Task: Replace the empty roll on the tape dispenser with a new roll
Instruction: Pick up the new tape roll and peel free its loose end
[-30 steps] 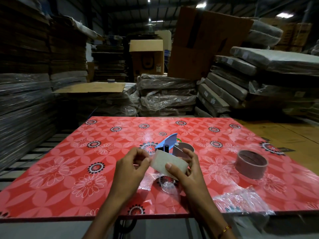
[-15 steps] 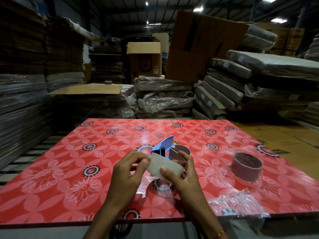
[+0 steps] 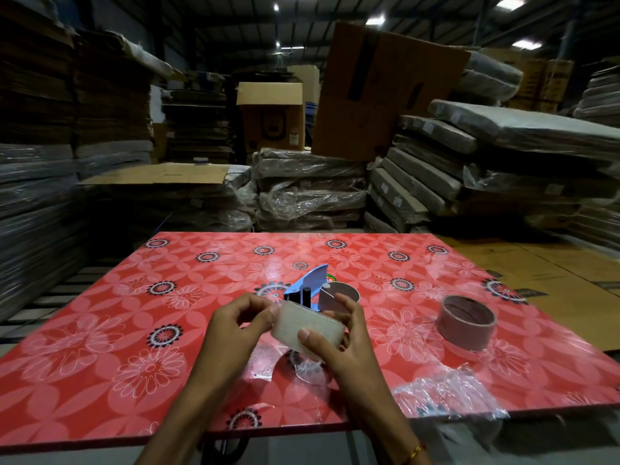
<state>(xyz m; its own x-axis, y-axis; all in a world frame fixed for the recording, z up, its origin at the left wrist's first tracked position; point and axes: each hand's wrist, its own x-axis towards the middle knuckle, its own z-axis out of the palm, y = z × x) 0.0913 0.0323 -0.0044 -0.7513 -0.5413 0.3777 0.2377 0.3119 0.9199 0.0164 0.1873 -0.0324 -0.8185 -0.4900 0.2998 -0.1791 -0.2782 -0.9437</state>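
Both hands meet over the near middle of the counter (image 3: pixel 100 313): our right hand (image 3: pixel 339 344) grips a clear new roll (image 3: pixel 307 328) with thumb on its near face and fingers curled over the far side, while our left hand (image 3: pixel 231 330) pinches at the roll's left edge. Just behind them stands a blue dispenser (image 3: pixel 310 283) with an empty brown core (image 3: pixel 339 295) touching its right side. A second brown core (image 3: pixel 466 322) sits well apart to the right, and crumpled plastic wrap (image 3: pixel 446 394) lies at the near right edge. We see a red floral cover on the counter (glossy, catching the ceiling lights). Around it are dim warehouse stacks of wrapped bundles (image 3: pixel 308 189) and cardboard boxes (image 3: pixel 271 115). Box markings and the dispenser's small label are too blurred to read.
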